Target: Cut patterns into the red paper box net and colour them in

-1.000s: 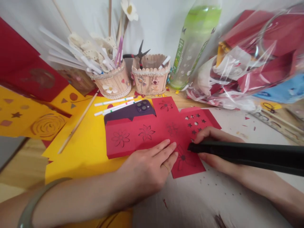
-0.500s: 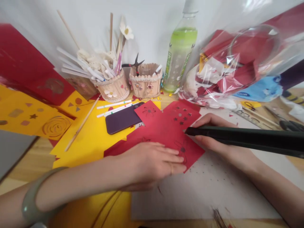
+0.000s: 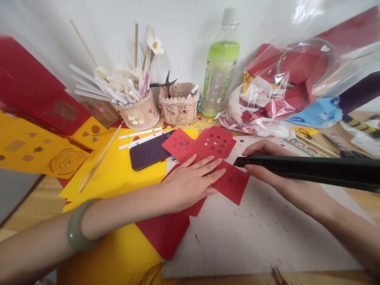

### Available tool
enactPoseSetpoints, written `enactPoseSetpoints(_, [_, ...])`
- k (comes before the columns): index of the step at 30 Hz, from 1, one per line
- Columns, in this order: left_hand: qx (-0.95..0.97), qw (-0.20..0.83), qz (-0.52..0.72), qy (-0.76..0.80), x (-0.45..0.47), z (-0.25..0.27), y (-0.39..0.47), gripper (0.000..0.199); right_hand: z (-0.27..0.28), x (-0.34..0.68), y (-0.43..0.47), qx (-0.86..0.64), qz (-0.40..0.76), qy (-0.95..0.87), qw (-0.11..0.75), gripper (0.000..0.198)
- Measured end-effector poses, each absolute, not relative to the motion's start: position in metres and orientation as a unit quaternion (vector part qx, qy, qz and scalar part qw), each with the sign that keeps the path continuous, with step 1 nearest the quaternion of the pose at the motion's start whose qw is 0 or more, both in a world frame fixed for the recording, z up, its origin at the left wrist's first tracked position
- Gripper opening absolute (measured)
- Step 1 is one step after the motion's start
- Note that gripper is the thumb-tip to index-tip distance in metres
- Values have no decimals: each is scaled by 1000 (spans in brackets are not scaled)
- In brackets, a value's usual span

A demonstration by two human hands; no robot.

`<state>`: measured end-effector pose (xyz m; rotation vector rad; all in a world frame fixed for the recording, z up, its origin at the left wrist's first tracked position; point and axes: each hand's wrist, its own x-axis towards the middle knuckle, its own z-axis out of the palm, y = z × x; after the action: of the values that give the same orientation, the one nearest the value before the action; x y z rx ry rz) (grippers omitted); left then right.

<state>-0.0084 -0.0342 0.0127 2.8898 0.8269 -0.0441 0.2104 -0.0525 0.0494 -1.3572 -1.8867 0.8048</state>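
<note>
My left hand (image 3: 192,180), with a green bangle (image 3: 77,229) on its wrist, lies flat with fingers apart on the red paper (image 3: 166,233). Cut-out flowers and stars show in the paper's upper flaps, and the hand hides its middle. My right hand (image 3: 267,166) is closed around a long black tool (image 3: 311,170), whose exact kind I cannot make out. The tool's narrow tip is close to the paper's right flap; contact cannot be told. Under the paper are a pale grey board (image 3: 237,241) and yellow sheets (image 3: 113,249).
A dark phone (image 3: 151,152) touches the paper's left side. Behind stand two decorated wooden cups (image 3: 139,114), one with pliers (image 3: 169,81), and a green-labelled bottle (image 3: 218,75). A clear bag of scraps (image 3: 267,99) fills the back right. A wooden stick (image 3: 101,158) lies left.
My left hand has moved up and left, its fingers now spread wider. The red paper has shifted and turned, with a lower part now showing below the hand. My right hand still holds the tool.
</note>
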Motion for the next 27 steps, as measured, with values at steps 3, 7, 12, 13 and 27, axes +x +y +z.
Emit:
enactPoseSetpoints(3, [950,74,-24,302,-1,10,-41,54,42,211,-56,-528,295,-737,302,11])
enactPoseSetpoints(7, [949,58,-5,311,1,8,-46,52,30,207,-65,-570,241,-729,292,6])
enactPoseSetpoints(12, [950,32,16,310,0,2,-48,52,24,200,-70,-567,227,-728,311,5])
enactPoseSetpoints(13, [950,28,20,311,0,1,-48,52,24,199,-70,-570,224,-729,306,4])
enactPoseSetpoints(27, [949,4,43,311,2,-2,-50,50,19,200,-71,-534,180,-766,310,11])
